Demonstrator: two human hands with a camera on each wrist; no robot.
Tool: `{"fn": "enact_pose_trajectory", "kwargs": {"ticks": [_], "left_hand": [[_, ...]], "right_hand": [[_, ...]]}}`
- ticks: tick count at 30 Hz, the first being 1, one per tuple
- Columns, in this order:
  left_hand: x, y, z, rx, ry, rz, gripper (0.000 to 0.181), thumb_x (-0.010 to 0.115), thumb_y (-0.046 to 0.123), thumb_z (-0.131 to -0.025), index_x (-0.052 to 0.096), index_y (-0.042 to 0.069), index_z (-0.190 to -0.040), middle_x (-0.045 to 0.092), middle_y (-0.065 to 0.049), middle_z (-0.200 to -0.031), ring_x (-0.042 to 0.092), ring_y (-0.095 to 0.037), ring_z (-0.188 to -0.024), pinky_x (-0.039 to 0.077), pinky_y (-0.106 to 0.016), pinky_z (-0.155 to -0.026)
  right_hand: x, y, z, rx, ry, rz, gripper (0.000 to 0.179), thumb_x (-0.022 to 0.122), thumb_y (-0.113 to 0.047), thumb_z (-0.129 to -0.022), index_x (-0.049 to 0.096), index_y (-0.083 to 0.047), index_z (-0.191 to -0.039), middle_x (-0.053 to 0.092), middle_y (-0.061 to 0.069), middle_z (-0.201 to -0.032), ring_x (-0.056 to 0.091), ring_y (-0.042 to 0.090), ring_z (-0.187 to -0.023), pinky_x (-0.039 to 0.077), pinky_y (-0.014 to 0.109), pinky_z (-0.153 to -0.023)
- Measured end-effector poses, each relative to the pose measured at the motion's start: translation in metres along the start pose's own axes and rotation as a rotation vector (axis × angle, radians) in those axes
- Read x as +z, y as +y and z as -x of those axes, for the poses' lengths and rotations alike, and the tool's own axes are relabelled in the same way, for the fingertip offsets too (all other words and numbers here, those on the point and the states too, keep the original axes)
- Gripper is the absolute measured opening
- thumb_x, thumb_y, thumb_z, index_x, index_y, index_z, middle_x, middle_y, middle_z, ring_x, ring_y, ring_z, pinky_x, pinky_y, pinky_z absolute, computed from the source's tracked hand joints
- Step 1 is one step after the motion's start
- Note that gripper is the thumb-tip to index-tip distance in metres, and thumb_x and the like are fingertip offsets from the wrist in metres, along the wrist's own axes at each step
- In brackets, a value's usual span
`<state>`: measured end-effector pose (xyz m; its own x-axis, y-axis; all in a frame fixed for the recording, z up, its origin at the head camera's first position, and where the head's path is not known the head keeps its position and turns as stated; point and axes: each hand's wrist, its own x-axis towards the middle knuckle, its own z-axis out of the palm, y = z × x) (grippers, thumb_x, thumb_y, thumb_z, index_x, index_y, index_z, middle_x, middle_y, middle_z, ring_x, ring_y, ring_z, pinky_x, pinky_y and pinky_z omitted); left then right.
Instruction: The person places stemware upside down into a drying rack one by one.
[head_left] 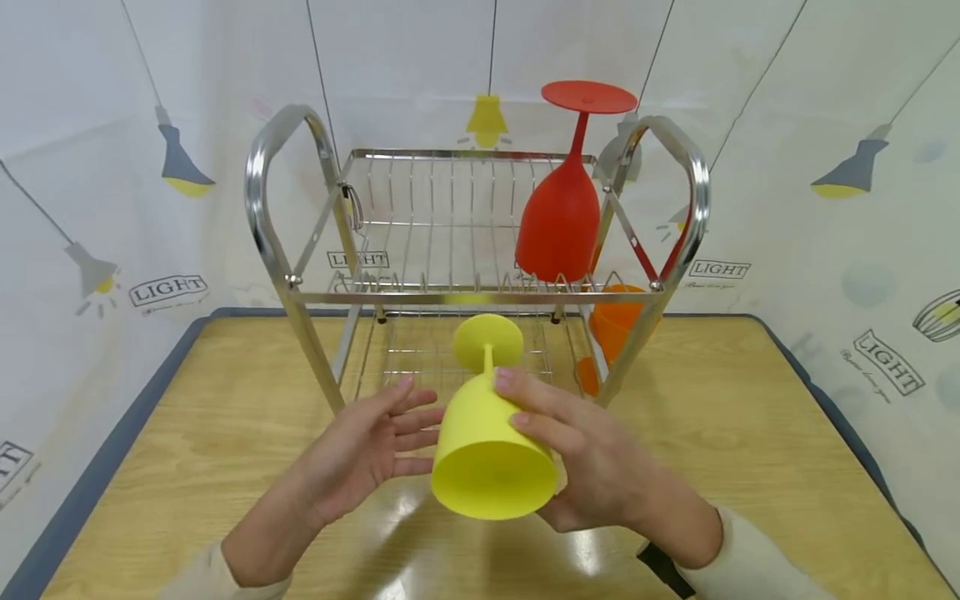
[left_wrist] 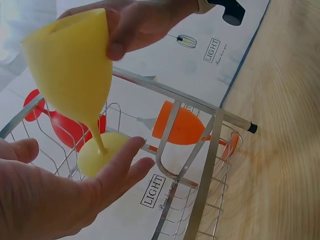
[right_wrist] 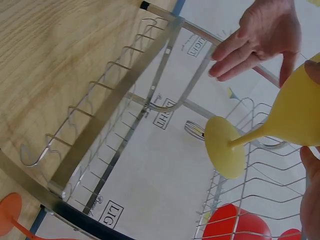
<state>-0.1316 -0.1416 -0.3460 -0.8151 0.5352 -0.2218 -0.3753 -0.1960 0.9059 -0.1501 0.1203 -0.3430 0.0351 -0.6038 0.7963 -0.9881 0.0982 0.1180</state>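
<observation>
A yellow plastic goblet hangs in the air before the rack, its mouth tipped down toward me and its round foot pointing at the rack. My right hand grips the bowl from the right side, fingers on top near the stem. Just left of the bowl, my left hand is spread with the palm toward the goblet and fingers straight. In the left wrist view the goblet shows its bowl above the left hand. The right wrist view shows the goblet's foot clear of the left fingers.
A two-tier metal dish rack stands on the wooden table. On its upper tier a red goblet rests upside down at the right. An orange goblet is at the lower right side. Patterned cloth walls surround the table.
</observation>
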Motion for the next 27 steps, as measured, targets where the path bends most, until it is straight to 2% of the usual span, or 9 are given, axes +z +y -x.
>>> {"fn": "enact_pose_trajectory", "kwargs": {"ticks": [4, 8, 15, 20, 24, 27], "left_hand": [[0.003, -0.003, -0.003, 0.013, -0.062, -0.01, 0.069, 0.037, 0.043, -0.104, 0.024, -0.011, -0.146, 0.049, -0.03, -0.138, 0.06, -0.031, -0.117, 0.055, -0.043, -0.091], [0.007, -0.005, -0.004, 0.035, -0.086, -0.015, 0.063, 0.041, 0.039, -0.104, 0.035, -0.012, -0.141, 0.064, -0.022, -0.122, 0.066, -0.026, -0.106, 0.058, -0.041, -0.084], [0.011, -0.007, -0.003, 0.036, -0.159, -0.006, 0.056, 0.041, 0.034, -0.105, 0.041, -0.012, -0.136, 0.07, -0.015, -0.108, 0.069, -0.026, -0.095, 0.058, -0.046, -0.082], [0.013, -0.008, -0.002, 0.039, -0.157, -0.028, 0.05, 0.047, 0.028, -0.103, 0.046, -0.013, -0.131, 0.07, -0.011, -0.103, 0.07, -0.022, -0.09, 0.059, -0.042, -0.079], [0.014, -0.009, -0.003, 0.043, -0.158, -0.031, 0.048, 0.051, 0.023, -0.102, 0.045, -0.014, -0.132, 0.068, -0.011, -0.108, 0.069, -0.022, -0.092, 0.059, -0.041, -0.08], [0.013, -0.01, -0.004, 0.046, -0.165, -0.031, 0.051, 0.051, 0.019, -0.102, 0.038, -0.014, -0.139, 0.066, -0.013, -0.116, 0.068, -0.024, -0.097, 0.058, -0.043, -0.083]], "right_hand": [[0.003, 0.002, 0.006, -0.015, -0.041, 0.013, 0.053, 0.068, -0.021, -0.081, 0.041, 0.005, -0.119, 0.048, 0.029, -0.135, 0.05, 0.04, -0.128, 0.045, 0.046, -0.103], [0.005, 0.003, 0.009, -0.043, -0.08, 0.023, 0.051, 0.064, -0.019, -0.08, 0.04, 0.004, -0.119, 0.049, 0.03, -0.132, 0.05, 0.044, -0.125, 0.046, 0.048, -0.102], [0.01, 0.001, 0.009, -0.108, -0.138, 0.074, 0.048, 0.061, -0.018, -0.082, 0.038, 0.002, -0.12, 0.049, 0.031, -0.13, 0.053, 0.045, -0.121, 0.045, 0.049, -0.103], [0.013, 0.0, 0.012, -0.129, -0.157, 0.088, 0.05, 0.063, -0.016, -0.084, 0.036, 0.004, -0.121, 0.047, 0.032, -0.131, 0.052, 0.044, -0.122, 0.045, 0.048, -0.104], [0.015, -0.004, 0.018, -0.082, -0.168, 0.07, 0.053, 0.066, -0.014, -0.083, 0.037, 0.004, -0.123, 0.045, 0.032, -0.136, 0.048, 0.044, -0.126, 0.042, 0.048, -0.106], [0.016, -0.01, 0.022, 0.002, -0.222, 0.035, 0.057, 0.064, -0.013, -0.081, 0.037, 0.003, -0.128, 0.039, 0.031, -0.143, 0.04, 0.044, -0.134, 0.036, 0.049, -0.111]]}}
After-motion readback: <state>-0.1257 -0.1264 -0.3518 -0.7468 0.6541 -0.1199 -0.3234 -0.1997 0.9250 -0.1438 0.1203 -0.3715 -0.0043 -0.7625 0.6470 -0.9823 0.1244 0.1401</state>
